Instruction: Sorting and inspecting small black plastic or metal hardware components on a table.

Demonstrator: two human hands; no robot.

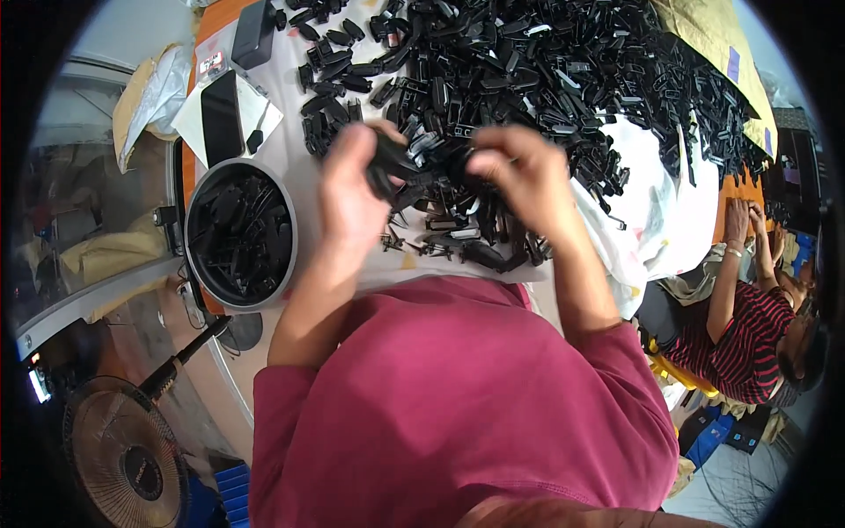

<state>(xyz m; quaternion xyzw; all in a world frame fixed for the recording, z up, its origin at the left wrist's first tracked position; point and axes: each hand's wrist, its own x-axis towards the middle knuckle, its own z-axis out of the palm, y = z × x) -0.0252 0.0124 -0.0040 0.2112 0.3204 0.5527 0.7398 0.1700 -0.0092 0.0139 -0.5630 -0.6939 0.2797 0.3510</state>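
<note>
Resting in the left hand [349, 195]: black part [385, 170].

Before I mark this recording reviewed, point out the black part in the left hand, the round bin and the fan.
Black part [385, 169]: head view, its blurred middle.
Round bin [236, 165]: head view, its far rim.
Fan [141, 472]: head view, its central hub.

Workshop, table [295, 132] heaped with small black parts [510, 79], seated co-worker [750, 348]
</note>
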